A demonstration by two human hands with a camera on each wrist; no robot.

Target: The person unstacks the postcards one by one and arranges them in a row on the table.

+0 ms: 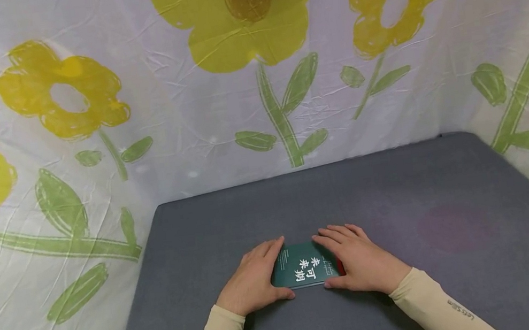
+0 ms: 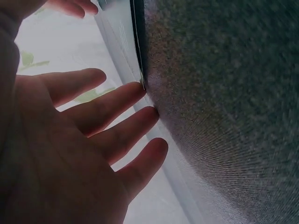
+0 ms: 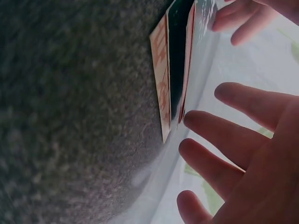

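Note:
A dark green booklet with white lettering lies flat on the grey table, in the middle of the head view. My left hand is at its left end, thumb near the front edge and fingers towards the back. At the right end is my right hand, its spread fingers overlapping the cover and its thumb at the front corner. A bit of red shows beside that palm. The right wrist view gives the booklet's edge as layers, including a cream strip with an orange-red pattern. Fingers of both hands look loosely extended.
The grey cloth-covered table has its far edge against a white curtain printed with yellow flowers and green stems. The curtain also hangs along the left and right sides. A faint reddish patch shows on the cloth at right.

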